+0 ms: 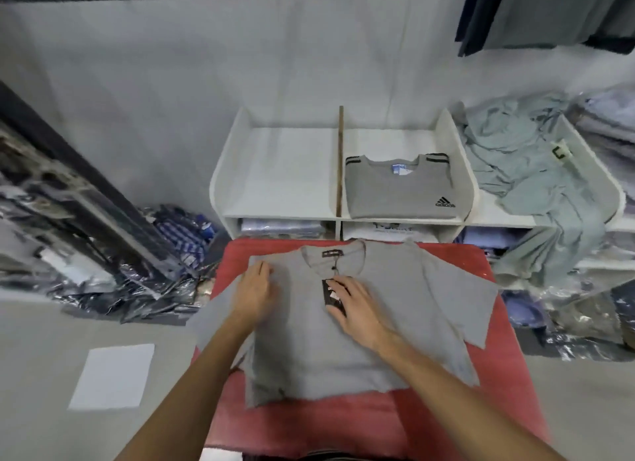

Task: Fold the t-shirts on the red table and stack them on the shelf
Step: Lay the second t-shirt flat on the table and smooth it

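Grey t-shirt (347,326) is being flattened on the red table (481,409); left hand (254,288) spread. Hang tag (334,294) is being pressed by the flat right hand (357,306) and should be tucked inside first.

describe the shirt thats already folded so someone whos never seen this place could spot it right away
Look past the red table to the white shelf against the wall, split by a wooden divider. The folded grey t-shirt lies in the right compartment. Unlike the crumpled pale green clothes beside it, it is neatly squared, with black shoulder stripes and a black logo.
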